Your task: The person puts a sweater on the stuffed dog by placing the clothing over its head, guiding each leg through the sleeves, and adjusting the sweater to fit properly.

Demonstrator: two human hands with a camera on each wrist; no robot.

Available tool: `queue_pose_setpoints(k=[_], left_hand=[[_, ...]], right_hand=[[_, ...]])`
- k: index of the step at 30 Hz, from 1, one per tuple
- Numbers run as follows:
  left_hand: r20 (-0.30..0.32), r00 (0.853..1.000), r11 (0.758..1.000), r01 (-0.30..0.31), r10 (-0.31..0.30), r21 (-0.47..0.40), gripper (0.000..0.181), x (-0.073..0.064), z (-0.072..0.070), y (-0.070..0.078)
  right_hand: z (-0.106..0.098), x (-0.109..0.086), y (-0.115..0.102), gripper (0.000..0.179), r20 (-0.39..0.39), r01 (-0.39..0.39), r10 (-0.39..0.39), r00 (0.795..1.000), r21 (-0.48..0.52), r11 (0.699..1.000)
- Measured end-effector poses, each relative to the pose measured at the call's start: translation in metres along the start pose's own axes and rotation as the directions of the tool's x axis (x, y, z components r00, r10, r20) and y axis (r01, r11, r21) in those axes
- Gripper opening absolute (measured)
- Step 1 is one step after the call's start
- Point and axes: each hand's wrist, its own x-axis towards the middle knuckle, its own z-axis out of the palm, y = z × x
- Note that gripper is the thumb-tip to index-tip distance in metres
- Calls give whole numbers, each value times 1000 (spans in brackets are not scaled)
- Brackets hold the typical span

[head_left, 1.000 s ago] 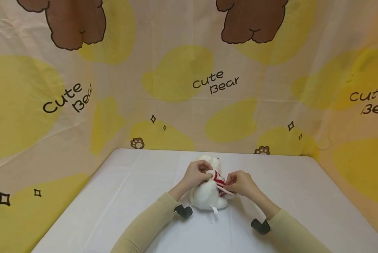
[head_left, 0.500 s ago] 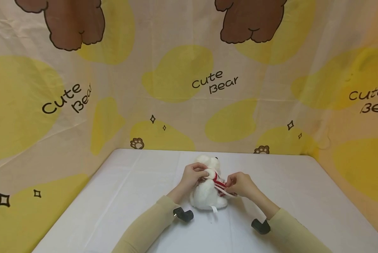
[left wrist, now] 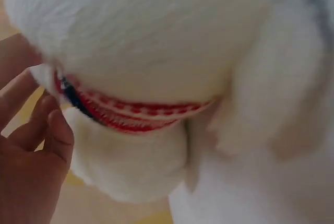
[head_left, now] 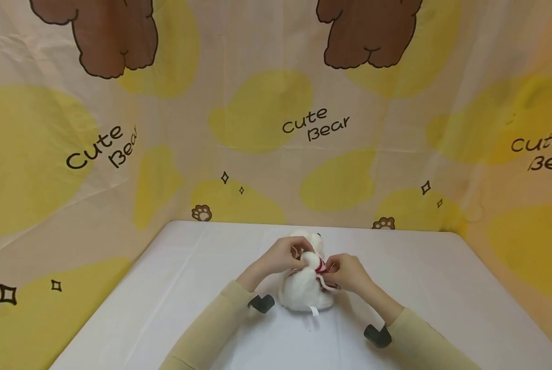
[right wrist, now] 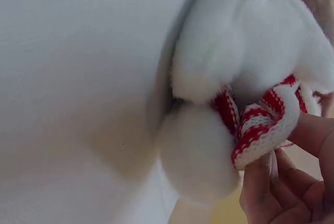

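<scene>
A white plush toy [head_left: 301, 293] sits on the table, its back partly toward me. It wears a red and white knitted garment [right wrist: 269, 125], bunched at one side in the right wrist view. My left hand [head_left: 278, 256] has thumb and fingers curled round a small white furry part, which looks like the toy's arm. In the left wrist view, those fingers [left wrist: 60, 130] lie beside the garment's dark-marked end. My right hand [head_left: 349, 273] pinches the knit's edge between thumb and fingers on the other side. The toy's front is mostly hidden.
The white-covered table [head_left: 174, 308] spreads around the toy. Behind and beside it hangs a yellow-patterned cloth [head_left: 252, 113] printed with bears. A black wrist camera [head_left: 262, 304] sits at my left cuff, another black camera [head_left: 377, 336] at my right.
My right hand has shifted slightly left toward the toy, gathering the knit closer. My left fingers have moved a little right around the white furry part. The toy stays in place.
</scene>
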Motion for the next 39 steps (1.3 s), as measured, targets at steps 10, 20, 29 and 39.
queue_pose_setpoints(k=[10,20,29,39], left_hand=[[46,981,937,-195,190,289,21,8,-4,4],[-148,984,978,67,-97,-198,23,4,14,-23],[-188,952,915,156,-240,-373,26,-4,14,-12],[-203,916,809,183,-347,-558,27,-13,15,1]], right_hand=[[0,2,2,15,-22,85,-85,996,-12,996],[-2,0,1,19,11,61,-61,998,15,998],[-2,-1,1,19,31,12,-14,999,41,999],[1,-4,1,16,15,4,-5,1000,64,998]])
